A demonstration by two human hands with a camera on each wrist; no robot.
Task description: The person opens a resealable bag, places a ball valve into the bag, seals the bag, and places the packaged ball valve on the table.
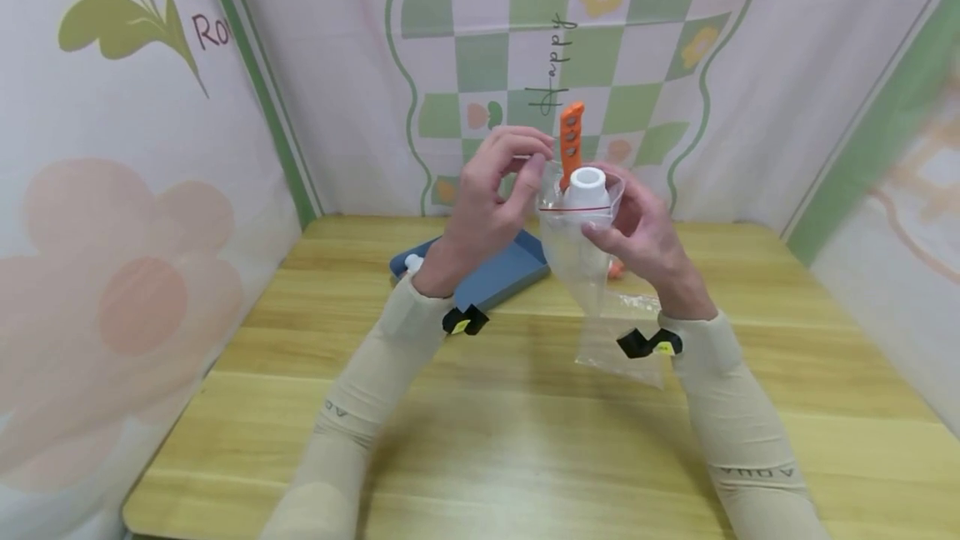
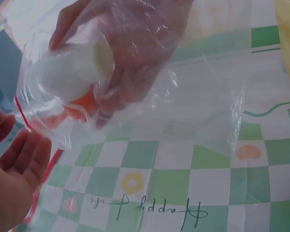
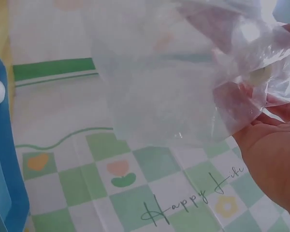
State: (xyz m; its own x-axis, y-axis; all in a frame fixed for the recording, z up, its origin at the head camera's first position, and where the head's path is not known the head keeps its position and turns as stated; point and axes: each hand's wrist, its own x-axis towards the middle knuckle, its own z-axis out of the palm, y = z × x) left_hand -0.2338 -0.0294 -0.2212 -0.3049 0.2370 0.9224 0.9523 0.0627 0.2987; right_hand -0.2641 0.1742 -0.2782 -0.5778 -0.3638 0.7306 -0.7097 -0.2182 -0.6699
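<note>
In the head view, a clear zip bag (image 1: 573, 252) with a red seal line hangs between both hands above the table. At its mouth sits a white hollow plastic piece (image 1: 588, 187) with a round opening, and an orange handle (image 1: 572, 136) with holes stands up behind it. My right hand (image 1: 641, 232) grips the bag around the white piece, thumb in front and the other fingers behind. With bent fingers my left hand (image 1: 498, 190) pinches the bag's left edge. Through the film in the left wrist view, the white piece (image 2: 70, 70) lies against the right hand's fingers.
A blue tray (image 1: 517, 273) stands on the wooden table (image 1: 480, 423) behind the left forearm, with a small white thing (image 1: 413, 262) in it. Clear plastic (image 1: 618, 352) lies below the hands. An orange bit (image 1: 616, 270) shows behind the bag. Printed cloth walls surround the table.
</note>
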